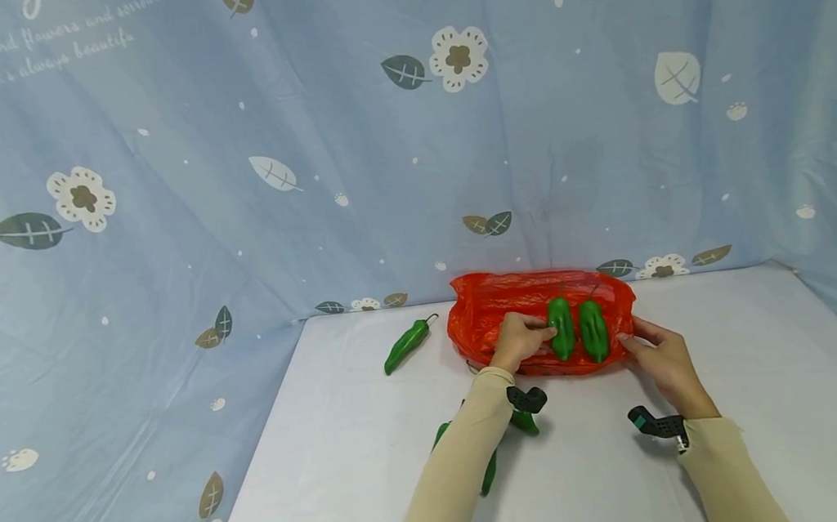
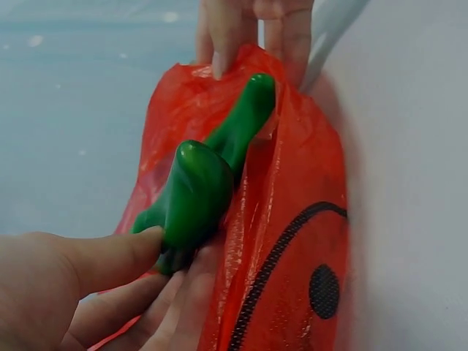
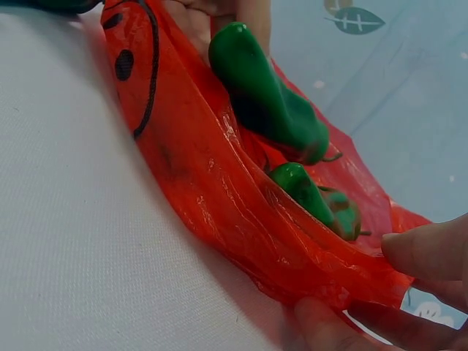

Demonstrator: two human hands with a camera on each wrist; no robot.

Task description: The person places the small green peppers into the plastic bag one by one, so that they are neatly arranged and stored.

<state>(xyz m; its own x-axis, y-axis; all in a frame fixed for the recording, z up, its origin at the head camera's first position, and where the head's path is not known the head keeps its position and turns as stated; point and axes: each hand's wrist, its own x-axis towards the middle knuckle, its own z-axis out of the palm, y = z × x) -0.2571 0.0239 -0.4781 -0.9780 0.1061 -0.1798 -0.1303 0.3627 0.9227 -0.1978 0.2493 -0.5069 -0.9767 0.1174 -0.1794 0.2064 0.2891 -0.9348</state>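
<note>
A red plastic bag (image 1: pixel 476 310) lies spread with its mouth open near the back of the white table, and a black printed face (image 2: pixel 324 291) shows on its side. My left hand (image 1: pixel 519 341) pinches a green pepper (image 1: pixel 561 328) between thumb and fingers, inside the bag's mouth. Beside it, a second green pepper (image 1: pixel 594 331) lies in the bag, untouched by either hand. At the bag's right end, my right hand (image 1: pixel 666 360) grips the plastic edge, with the thumb (image 3: pixel 424 248) on the inner side and fingers underneath.
Left of the bag, a long green pepper (image 1: pixel 406 347) lies on the table (image 1: pixel 344 439). Several more green peppers (image 1: pixel 525 421) lie in front of the bag, partly hidden under my left forearm. A blue patterned curtain (image 1: pixel 348 119) hangs directly behind the table and along its left.
</note>
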